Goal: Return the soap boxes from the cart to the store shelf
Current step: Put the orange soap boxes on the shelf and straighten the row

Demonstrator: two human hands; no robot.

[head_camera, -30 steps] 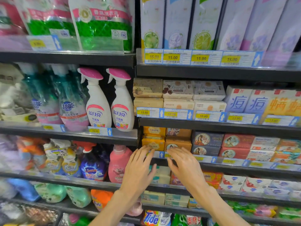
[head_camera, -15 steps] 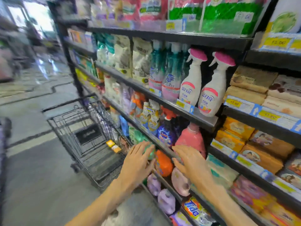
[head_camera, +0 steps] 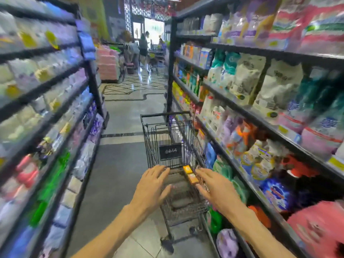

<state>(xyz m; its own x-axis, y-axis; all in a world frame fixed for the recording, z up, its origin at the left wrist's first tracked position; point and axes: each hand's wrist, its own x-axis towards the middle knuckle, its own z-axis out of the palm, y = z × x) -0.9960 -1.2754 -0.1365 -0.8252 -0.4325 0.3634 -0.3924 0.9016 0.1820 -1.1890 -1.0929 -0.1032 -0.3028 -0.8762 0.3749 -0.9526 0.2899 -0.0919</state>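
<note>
hovering over wire cart (head_camera: pixel 163 127): flat orange soap boxes (head_camera: pixel 190 174)

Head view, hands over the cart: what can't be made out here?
- Soap boxes: print too small; the right hand hides their near end.
- Cart floor: the left hand and wire mesh hide whether more boxes remain.
- Left shelves: products smeared by motion blur.
- People down the aisle: too small.
</note>
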